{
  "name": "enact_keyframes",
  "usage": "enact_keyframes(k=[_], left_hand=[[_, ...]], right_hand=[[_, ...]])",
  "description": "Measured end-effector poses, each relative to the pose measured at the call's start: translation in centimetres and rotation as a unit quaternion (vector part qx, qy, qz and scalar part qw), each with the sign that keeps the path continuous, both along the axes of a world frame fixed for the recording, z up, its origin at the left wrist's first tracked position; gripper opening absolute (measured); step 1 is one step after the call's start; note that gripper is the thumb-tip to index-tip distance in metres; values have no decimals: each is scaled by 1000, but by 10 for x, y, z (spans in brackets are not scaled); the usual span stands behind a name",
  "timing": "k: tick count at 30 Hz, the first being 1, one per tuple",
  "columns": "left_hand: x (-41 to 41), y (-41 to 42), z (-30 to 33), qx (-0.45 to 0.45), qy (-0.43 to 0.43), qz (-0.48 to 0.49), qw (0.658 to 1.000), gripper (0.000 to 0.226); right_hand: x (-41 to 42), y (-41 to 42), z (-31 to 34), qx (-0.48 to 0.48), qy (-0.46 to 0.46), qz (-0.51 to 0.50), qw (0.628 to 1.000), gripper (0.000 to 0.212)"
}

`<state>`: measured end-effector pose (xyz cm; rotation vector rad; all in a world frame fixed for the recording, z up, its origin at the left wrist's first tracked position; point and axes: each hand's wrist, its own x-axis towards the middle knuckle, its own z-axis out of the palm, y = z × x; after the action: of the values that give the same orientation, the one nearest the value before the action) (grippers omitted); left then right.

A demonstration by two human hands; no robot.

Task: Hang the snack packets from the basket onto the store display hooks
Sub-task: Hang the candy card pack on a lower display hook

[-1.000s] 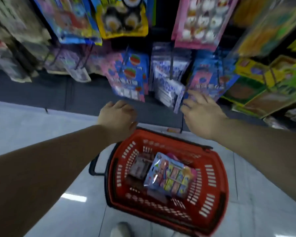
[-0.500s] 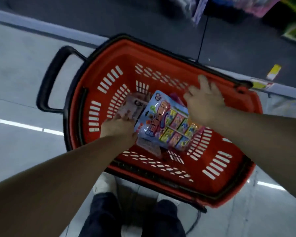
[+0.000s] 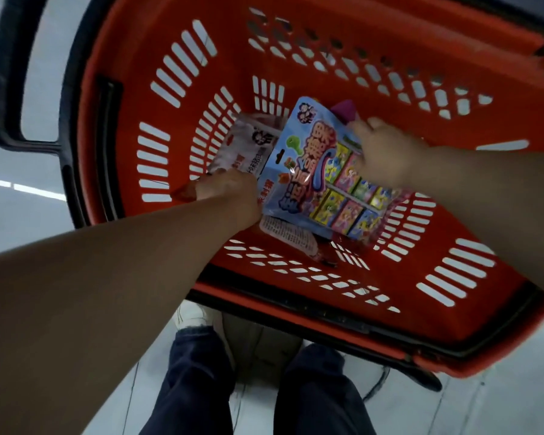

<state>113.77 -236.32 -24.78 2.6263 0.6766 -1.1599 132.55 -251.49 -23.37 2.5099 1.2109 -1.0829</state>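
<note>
Down inside the red basket (image 3: 296, 42), both hands are at the packets. Left hand (image 3: 233, 196): curled over, knuckles up, sitting at the near-left corner of the blue packet (image 3: 321, 177) and over the lower edge of the white packet (image 3: 248, 146). Fingers fold under and out of sight; cannot tell whether they have closed on either packet. Right hand (image 3: 387, 149): laid on the blue packet's far-right edge, fingers bent down onto it, fingertips hidden behind the packet edge. Contact is plain; a firm pinch cannot be confirmed.

Blue packet: glossy, cartoon print, rows of small coloured sweets behind a clear window, hang-hole near its upper left. It lies tilted on top of the pile. White packet lies partly beneath it, to the left. A purple corner (image 3: 346, 109) shows past the blue packet's far edge. A pale label-covered packet (image 3: 288, 237) shows from under its near edge.

Basket: slotted walls and floor, black rim, black handle (image 3: 4, 89) off the left side. It stands on a pale tiled floor (image 3: 19, 221).

Below the basket: the person's dark trouser legs (image 3: 195, 381) and a white shoe (image 3: 192, 318).
</note>
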Motion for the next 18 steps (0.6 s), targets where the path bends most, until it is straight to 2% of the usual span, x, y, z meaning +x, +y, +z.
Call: enact_keyframes(k=[5, 7, 9, 11, 12, 14, 15, 16, 18], left_hand=[[3, 6, 7, -21, 19, 63, 998, 19], [2, 5, 8, -24, 17, 98, 995, 21], [5, 1, 12, -18, 1, 178, 984, 28], [12, -4, 20, -34, -46, 279, 959, 32], [15, -7, 23, -55, -79, 356, 929, 34], [17, -12, 28, -126, -137, 530, 827, 46], [18, -14, 29, -172, -152, 588, 775, 49], [19, -16, 30, -219, -151, 622, 737, 53], [23, -21, 33, -285, -135, 635, 705, 52]], right_hand=[[2, -2, 9, 75, 44, -123, 989, 26], [2, -9, 14, 74, 76, -164, 981, 24], [2, -16, 20, 89, 81, -194, 973, 23], [3, -22, 25, 135, 93, -249, 954, 27], [2, -23, 30, 159, 109, -287, 939, 31], [-1, -22, 41, 199, 170, -357, 897, 27], [-4, -23, 45, 210, 205, -382, 877, 19], [-7, -21, 51, 214, 227, -405, 860, 19], [-13, -21, 59, 234, 264, -460, 815, 43]])
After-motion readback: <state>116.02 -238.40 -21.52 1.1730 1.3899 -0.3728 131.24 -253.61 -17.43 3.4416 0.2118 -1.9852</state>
